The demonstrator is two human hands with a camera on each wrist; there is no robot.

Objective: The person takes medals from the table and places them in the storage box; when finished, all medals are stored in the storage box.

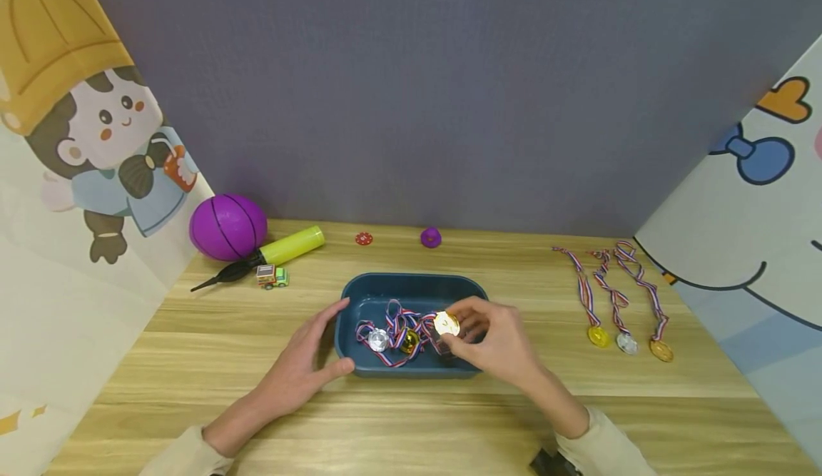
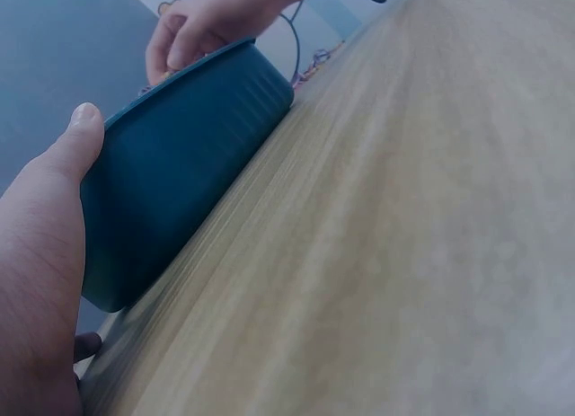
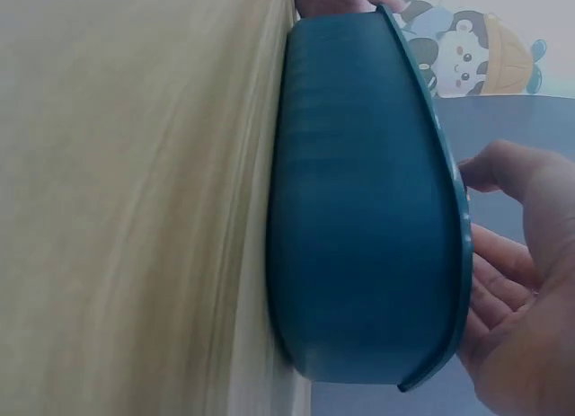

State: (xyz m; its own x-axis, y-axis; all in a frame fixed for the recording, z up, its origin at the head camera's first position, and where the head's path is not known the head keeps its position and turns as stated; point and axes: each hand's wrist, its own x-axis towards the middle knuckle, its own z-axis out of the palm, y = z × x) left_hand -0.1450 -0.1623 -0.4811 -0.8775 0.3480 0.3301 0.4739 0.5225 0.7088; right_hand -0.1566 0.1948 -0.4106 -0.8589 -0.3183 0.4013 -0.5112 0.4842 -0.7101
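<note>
A dark teal plastic bin (image 1: 411, 372) stands on the table, with several ribboned medals inside. Among them lie a silver medal (image 1: 378, 340) and a darker gold medal (image 1: 409, 341) on tangled red, white and blue ribbons. My right hand (image 1: 497, 337) pinches a shiny gold medal (image 1: 447, 324) between thumb and fingers over the bin's right part. At the left end, my left hand (image 1: 302, 358) spreads straight thumb and fingers against the bin's rim. The right wrist view shows the bin's outer wall (image 3: 368, 200) hiding the pinched medal.
Three medals with ribbons (image 1: 599, 337) lie in a row at the right. A purple ball (image 1: 227, 227), a yellow-and-black hand pump (image 1: 292, 245) and a toy truck (image 1: 272, 277) sit at the back left. Behind the bin are a red disc (image 1: 364, 238) and a purple ring (image 1: 431, 238).
</note>
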